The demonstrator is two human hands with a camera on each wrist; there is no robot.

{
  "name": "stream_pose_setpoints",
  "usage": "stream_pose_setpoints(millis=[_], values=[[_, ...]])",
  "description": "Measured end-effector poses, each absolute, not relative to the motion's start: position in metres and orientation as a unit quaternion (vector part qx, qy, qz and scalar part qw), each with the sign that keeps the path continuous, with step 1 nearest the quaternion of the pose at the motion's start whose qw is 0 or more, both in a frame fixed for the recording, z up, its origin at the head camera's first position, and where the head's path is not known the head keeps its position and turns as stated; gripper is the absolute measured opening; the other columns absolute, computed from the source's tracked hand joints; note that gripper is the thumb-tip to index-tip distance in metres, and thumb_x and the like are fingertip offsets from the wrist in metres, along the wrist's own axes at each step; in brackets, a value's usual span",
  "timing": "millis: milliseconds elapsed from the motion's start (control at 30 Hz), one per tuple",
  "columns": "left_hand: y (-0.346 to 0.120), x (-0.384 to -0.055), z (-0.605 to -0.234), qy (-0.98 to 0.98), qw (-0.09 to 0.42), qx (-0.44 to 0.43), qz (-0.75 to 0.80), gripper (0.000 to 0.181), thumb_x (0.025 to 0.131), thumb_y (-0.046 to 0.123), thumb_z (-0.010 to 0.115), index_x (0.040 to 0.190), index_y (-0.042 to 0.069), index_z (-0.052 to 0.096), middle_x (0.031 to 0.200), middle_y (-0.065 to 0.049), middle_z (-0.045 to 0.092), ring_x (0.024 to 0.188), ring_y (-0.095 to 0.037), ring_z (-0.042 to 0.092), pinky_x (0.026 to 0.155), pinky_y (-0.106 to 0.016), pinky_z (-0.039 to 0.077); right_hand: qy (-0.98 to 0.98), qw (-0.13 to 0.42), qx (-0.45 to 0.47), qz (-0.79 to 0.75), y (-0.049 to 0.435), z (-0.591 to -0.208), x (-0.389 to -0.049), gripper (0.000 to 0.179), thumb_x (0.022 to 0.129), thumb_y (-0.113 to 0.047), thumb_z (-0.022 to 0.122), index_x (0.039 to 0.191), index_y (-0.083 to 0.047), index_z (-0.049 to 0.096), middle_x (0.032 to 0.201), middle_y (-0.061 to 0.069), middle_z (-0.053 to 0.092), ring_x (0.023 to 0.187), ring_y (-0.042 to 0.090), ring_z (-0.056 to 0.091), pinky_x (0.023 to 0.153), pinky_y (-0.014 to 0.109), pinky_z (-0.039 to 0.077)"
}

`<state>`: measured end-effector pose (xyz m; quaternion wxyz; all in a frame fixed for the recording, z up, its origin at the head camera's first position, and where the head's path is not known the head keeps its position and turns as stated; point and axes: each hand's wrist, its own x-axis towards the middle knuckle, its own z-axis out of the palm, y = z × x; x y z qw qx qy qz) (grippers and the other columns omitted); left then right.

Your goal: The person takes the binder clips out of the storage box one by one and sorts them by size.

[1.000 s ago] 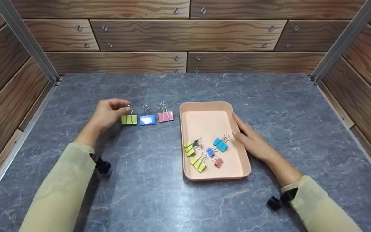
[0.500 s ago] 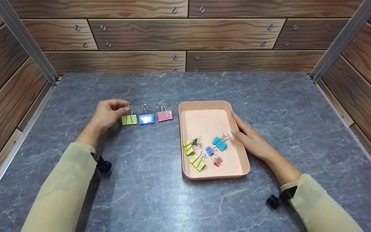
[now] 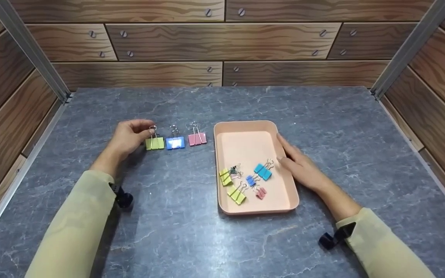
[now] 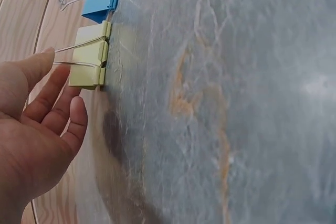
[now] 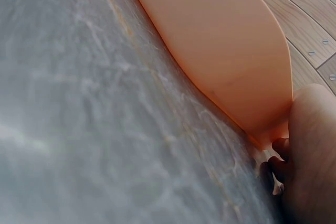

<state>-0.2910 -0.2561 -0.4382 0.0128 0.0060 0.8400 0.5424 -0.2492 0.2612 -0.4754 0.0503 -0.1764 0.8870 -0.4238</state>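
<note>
My left hand (image 3: 128, 137) pinches a wire handle of a yellow-green binder clip (image 3: 155, 143), which stands on the table at the left end of a short row. A blue binder clip (image 3: 175, 143) is close beside it, and a pink one (image 3: 197, 139) comes after that. In the left wrist view, the thumb is against the yellow-green clip's (image 4: 89, 56) handle and the other fingers lie behind it. At the pink tray's (image 3: 245, 143) right side, my right hand (image 3: 301, 168) holds the wall, thumb at the rim and fingers along the outside.
Inside the tray's near half lie several smaller binder clips: yellow-green ones (image 3: 237, 195), a teal one (image 3: 263, 172), a small blue one (image 3: 250, 180), a small red-pink one (image 3: 260, 193) and a dark one (image 3: 234, 170). Wood-patterned walls (image 3: 222, 42) enclose the marbled grey table (image 3: 168, 231).
The yellow-green clip has edged very slightly toward the blue one in my left hand. My right hand stays at the tray, and the head view has shifted a little.
</note>
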Motion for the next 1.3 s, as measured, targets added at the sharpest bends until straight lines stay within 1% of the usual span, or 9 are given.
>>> stream_pose_setpoints(millis=[133, 300, 433, 600, 767, 933, 1000, 1100, 1300], values=[[-0.259, -0.288, -0.429, 0.843, 0.0, 0.011, 0.538, 0.04, 0.105, 0.011, 0.068, 0.142, -0.003, 0.063, 0.139, -0.021, 0.066, 0.121, -0.026, 0.063, 0.092, -0.021, 0.052, 0.887, 0.05, -0.177, -0.423, 0.261, -0.474, -0.249, 0.067, 0.111, -0.033, 0.052, 0.171, -0.029, 0.022, 0.174, 0.015, 0.022, 0.159, 0.041, 0.018, 0.126, 0.064, 0.014], [-0.256, -0.285, -0.41, 0.848, -0.042, 0.031, 0.528, 0.037, 0.105, 0.009, 0.067, 0.139, -0.004, 0.065, 0.137, -0.022, 0.067, 0.119, -0.025, 0.063, 0.096, -0.022, 0.052, 0.887, 0.051, -0.177, -0.423, 0.262, -0.475, -0.249, 0.067, 0.111, -0.034, 0.053, 0.171, -0.03, 0.022, 0.174, 0.014, 0.022, 0.159, 0.04, 0.017, 0.126, 0.063, 0.013], [-0.248, -0.282, -0.391, 0.847, -0.05, 0.044, 0.528, 0.035, 0.104, 0.01, 0.069, 0.138, 0.0, 0.067, 0.137, -0.019, 0.068, 0.121, -0.025, 0.064, 0.102, -0.028, 0.052, 0.887, 0.051, -0.177, -0.423, 0.263, -0.476, -0.249, 0.067, 0.111, -0.036, 0.052, 0.17, -0.032, 0.021, 0.174, 0.013, 0.022, 0.159, 0.039, 0.017, 0.127, 0.062, 0.013], [-0.232, -0.28, -0.372, 0.851, -0.059, 0.073, 0.516, 0.032, 0.104, 0.013, 0.07, 0.135, 0.004, 0.071, 0.131, -0.015, 0.072, 0.116, -0.022, 0.067, 0.098, -0.028, 0.055, 0.889, 0.052, -0.174, -0.421, 0.263, -0.475, -0.249, 0.068, 0.111, -0.037, 0.053, 0.17, -0.032, 0.021, 0.173, 0.016, 0.024, 0.159, 0.04, 0.018, 0.126, 0.064, 0.015], [-0.209, -0.273, -0.355, 0.85, -0.042, 0.117, 0.511, 0.029, 0.103, 0.013, 0.072, 0.132, 0.007, 0.074, 0.127, -0.011, 0.074, 0.112, -0.02, 0.069, 0.093, -0.029, 0.057, 0.888, 0.055, -0.175, -0.422, 0.261, -0.474, -0.249, 0.067, 0.111, -0.036, 0.052, 0.171, -0.031, 0.021, 0.173, 0.017, 0.024, 0.159, 0.04, 0.018, 0.126, 0.064, 0.015], [-0.183, -0.267, -0.344, 0.848, -0.006, 0.168, 0.502, 0.029, 0.103, 0.012, 0.072, 0.131, 0.007, 0.074, 0.127, -0.011, 0.074, 0.111, -0.02, 0.07, 0.095, -0.034, 0.058, 0.888, 0.057, -0.175, -0.421, 0.261, -0.475, -0.249, 0.067, 0.111, -0.035, 0.052, 0.171, -0.031, 0.021, 0.174, 0.015, 0.022, 0.159, 0.041, 0.017, 0.126, 0.064, 0.014], [-0.173, -0.266, -0.343, 0.848, 0.007, 0.187, 0.497, 0.029, 0.103, 0.012, 0.071, 0.132, 0.007, 0.074, 0.127, -0.012, 0.074, 0.112, -0.021, 0.07, 0.097, -0.036, 0.057, 0.889, 0.057, -0.175, -0.42, 0.26, -0.475, -0.249, 0.068, 0.111, -0.035, 0.052, 0.171, -0.031, 0.02, 0.174, 0.015, 0.022, 0.159, 0.041, 0.016, 0.126, 0.065, 0.014], [-0.158, -0.266, -0.343, 0.846, 0.025, 0.214, 0.488, 0.03, 0.103, 0.014, 0.072, 0.133, 0.008, 0.073, 0.126, -0.009, 0.074, 0.111, -0.02, 0.07, 0.097, -0.037, 0.058, 0.89, 0.06, -0.173, -0.417, 0.26, -0.475, -0.249, 0.068, 0.111, -0.036, 0.052, 0.171, -0.032, 0.02, 0.174, 0.013, 0.021, 0.159, 0.04, 0.017, 0.126, 0.064, 0.014], [-0.123, -0.267, -0.346, 0.836, 0.044, 0.267, 0.476, 0.029, 0.103, 0.013, 0.073, 0.131, 0.006, 0.074, 0.123, -0.011, 0.076, 0.105, -0.018, 0.071, 0.092, -0.034, 0.059, 0.891, 0.059, -0.173, -0.416, 0.261, -0.474, -0.25, 0.068, 0.111, -0.033, 0.052, 0.171, -0.033, 0.02, 0.175, 0.011, 0.021, 0.159, 0.037, 0.018, 0.126, 0.062, 0.015]])
